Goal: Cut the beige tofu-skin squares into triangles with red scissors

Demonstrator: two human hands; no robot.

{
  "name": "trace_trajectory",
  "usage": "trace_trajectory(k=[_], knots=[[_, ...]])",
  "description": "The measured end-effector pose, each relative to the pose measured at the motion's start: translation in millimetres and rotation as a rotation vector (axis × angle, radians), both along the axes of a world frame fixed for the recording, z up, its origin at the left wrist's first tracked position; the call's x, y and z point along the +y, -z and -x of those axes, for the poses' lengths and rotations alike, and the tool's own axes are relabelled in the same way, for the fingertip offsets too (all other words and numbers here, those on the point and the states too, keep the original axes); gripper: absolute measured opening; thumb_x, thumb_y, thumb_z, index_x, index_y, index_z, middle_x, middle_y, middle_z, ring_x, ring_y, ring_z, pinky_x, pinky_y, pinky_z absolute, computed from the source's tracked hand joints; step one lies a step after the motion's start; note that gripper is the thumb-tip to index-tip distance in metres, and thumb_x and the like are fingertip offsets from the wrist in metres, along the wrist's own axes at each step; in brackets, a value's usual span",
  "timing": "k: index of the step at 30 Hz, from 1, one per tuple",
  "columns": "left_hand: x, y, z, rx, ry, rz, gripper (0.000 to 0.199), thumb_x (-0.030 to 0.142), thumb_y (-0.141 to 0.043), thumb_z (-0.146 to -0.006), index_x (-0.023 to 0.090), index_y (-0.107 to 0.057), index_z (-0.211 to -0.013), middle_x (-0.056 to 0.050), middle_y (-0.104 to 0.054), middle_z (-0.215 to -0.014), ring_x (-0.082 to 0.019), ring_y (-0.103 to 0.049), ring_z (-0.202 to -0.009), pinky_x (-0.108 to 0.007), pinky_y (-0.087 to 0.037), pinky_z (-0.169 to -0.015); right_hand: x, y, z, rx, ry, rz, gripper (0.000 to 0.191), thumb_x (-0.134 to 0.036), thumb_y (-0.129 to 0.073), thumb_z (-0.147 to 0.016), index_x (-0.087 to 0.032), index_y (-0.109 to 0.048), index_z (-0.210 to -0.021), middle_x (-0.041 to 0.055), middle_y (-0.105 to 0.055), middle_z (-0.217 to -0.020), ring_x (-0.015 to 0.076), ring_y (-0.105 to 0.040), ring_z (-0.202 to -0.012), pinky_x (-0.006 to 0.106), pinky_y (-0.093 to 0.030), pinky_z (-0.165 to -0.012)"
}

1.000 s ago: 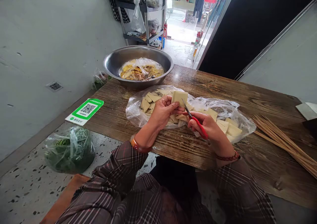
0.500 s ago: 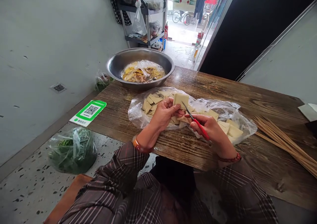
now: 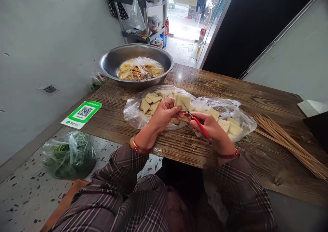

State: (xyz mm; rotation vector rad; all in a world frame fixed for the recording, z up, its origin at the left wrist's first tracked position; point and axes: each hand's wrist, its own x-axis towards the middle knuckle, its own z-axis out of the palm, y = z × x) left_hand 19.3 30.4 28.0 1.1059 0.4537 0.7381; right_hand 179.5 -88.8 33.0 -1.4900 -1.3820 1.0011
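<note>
Between its thumb and fingers my left hand [image 3: 166, 115] pinches a pale square sheet [image 3: 182, 101], held upright over the plastic bag. My right hand [image 3: 207, 126] is wrapped round red-handled scissors [image 3: 200, 126], whose dark blades lie against the face of the sheet. Beneath and behind the hands, a clear plastic bag [image 3: 132, 113] is spread on the table with many pale cut pieces [image 3: 152, 98] on it. More square sheets [image 3: 233, 127] lie at its right end, beside my right hand.
On the wooden table [image 3: 269, 160] are a steel basin [image 3: 107, 63] holding bagged food, a green QR card [image 3: 82, 114] at the left edge and thin sticks [image 3: 289, 143] at the right. Bagged greens [image 3: 70, 157] sit low at left.
The view has shifted, so the table and its contents appear slightly further left and higher. Both hands keep their holds, with the scissors still at the sheet.
</note>
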Motion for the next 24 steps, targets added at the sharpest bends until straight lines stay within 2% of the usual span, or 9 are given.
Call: trace_trajectory(k=[6,10,17,24], knots=[[1.4,1.5,1.3,-0.027,0.016,0.02,0.038,0.036,-0.086,-0.068,0.013,-0.06,-0.082,-0.002,-0.07,-0.065,-0.011,-0.066,-0.054,-0.018,-0.052,-0.052,1.4,5.3,-2.5,-0.059,0.018,-0.014,0.059,-0.057,-0.069,-0.083,-0.012,-0.074,-0.121,-0.0021,-0.05,-0.063,0.0111,-0.038,-0.056,0.025,-0.032,-0.05],[0.9,1.2,2.2,-0.043,0.004,0.052,0.041,0.042,-0.085,-0.07,0.014,-0.059,-0.086,-0.003,-0.071,-0.069,-0.012,-0.068,-0.057,-0.02,-0.054,-0.054,3.1,9.6,-4.5,-0.115,0.035,-0.052,0.055,-0.055,-0.071,-0.082,-0.014,-0.076,-0.119,-0.0021,-0.05,-0.065,0.0112,-0.037,-0.058,0.025,-0.03,-0.053],[2.5,2.6,2.1,-0.036,-0.05,0.031,0.046,0.045,-0.087,-0.067,0.012,-0.062,-0.086,-0.002,-0.07,-0.067,-0.01,-0.065,-0.052,-0.018,-0.052,-0.048,2.3,11.3,-4.0,-0.129,0.025,-0.033,0.058,-0.057,-0.071,-0.082,-0.014,-0.075,-0.121,-0.0024,-0.046,-0.064,0.0116,-0.035,-0.059,0.025,-0.029,-0.052],[1.7,4.7,1.3,0.004,0.027,-0.017,0.043,0.045,-0.086,-0.068,0.012,-0.065,-0.084,-0.001,-0.07,-0.068,-0.009,-0.062,-0.049,-0.019,-0.051,-0.046,2.5,10.8,-2.0,-0.126,0.055,-0.038,0.052,-0.06,-0.072,-0.079,-0.013,-0.076,-0.1,-0.0005,-0.052,-0.065,0.0123,-0.04,-0.059,0.026,-0.032,-0.052]])
